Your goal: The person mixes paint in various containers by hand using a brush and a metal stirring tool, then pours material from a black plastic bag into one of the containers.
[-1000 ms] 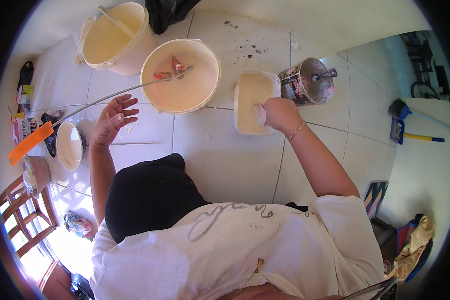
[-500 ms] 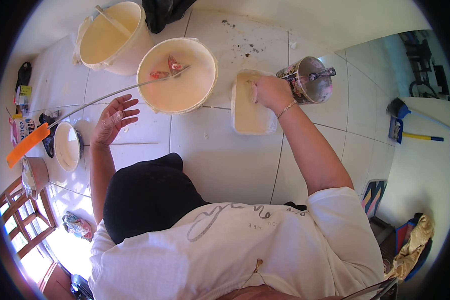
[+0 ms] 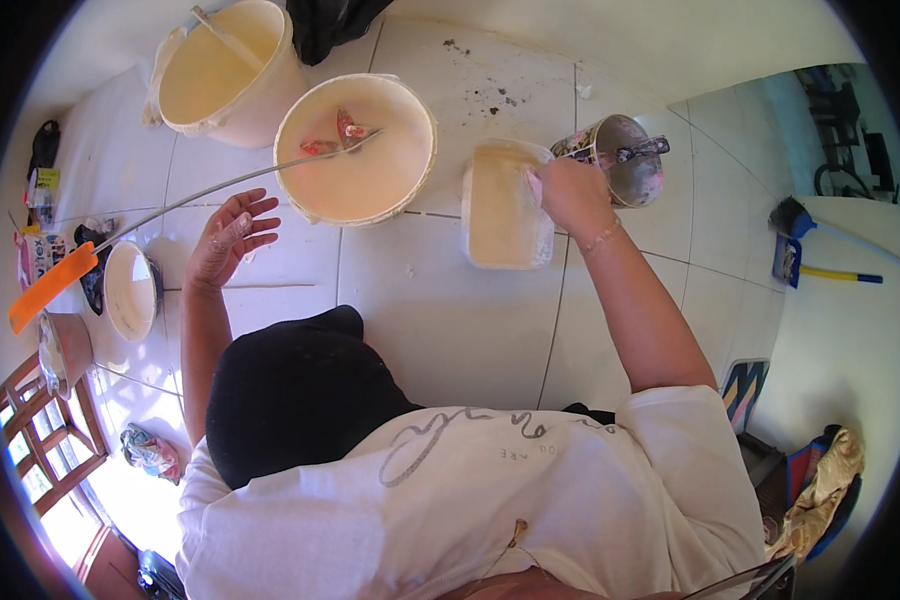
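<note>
My right hand has curled fingers at the right rim of a rectangular clear plastic tub that holds cream-coloured liquid. What lies between the fingers, if anything, is hidden. My left hand hovers empty with spread fingers, left of a round bucket of pale peach liquid. Across this bucket runs a long thin grey rod with a flat orange end. Red pieces show in the liquid near the rod's tip. Beside my right hand stands a paint-stained can with a dark-handled tool across it.
A bigger cream bucket with a stick in it stands at the back left. At the left are a white basin and another tub. A broom and dustpan are by the right wall. Dark crumbs lie on the tiles.
My right hand has moved right, from over the liquid in the tub to the tub's right rim. My left hand stays spread in nearly the same place.
</note>
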Demonstrator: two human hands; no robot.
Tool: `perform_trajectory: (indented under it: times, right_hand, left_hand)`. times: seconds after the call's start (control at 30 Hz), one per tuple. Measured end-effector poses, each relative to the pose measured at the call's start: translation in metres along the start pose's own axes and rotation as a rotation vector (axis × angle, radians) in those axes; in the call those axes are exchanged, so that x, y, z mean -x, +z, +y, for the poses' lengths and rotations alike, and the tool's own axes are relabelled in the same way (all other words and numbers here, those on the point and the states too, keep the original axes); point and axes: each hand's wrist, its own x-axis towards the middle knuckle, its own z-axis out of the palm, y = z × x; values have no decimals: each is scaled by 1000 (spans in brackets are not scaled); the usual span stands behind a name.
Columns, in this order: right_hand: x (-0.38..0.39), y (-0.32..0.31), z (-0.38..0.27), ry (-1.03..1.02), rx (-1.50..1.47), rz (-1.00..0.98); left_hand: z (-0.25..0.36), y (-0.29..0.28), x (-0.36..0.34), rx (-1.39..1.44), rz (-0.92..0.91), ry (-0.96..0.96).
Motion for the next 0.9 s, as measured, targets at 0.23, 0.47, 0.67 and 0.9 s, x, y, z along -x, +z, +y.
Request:
perform_trajectory:
  times: [0.23, 0.47, 0.67, 0.9]
  right_hand:
    - [-20, 28, -18, 18, -39, 17]
    - [25, 7, -27, -73, 28, -163]
    - [3, -8, -8, 0, 24, -4]
    - [-13, 39, -20, 73, -53, 92]
  left_hand:
    - [2, 3, -3, -21, -30, 19]
    - [-5, -3, -2, 2, -3, 17]
    - [-5, -3, -4, 24, -14, 9]
    - [-1, 6, -10, 21, -59, 17]
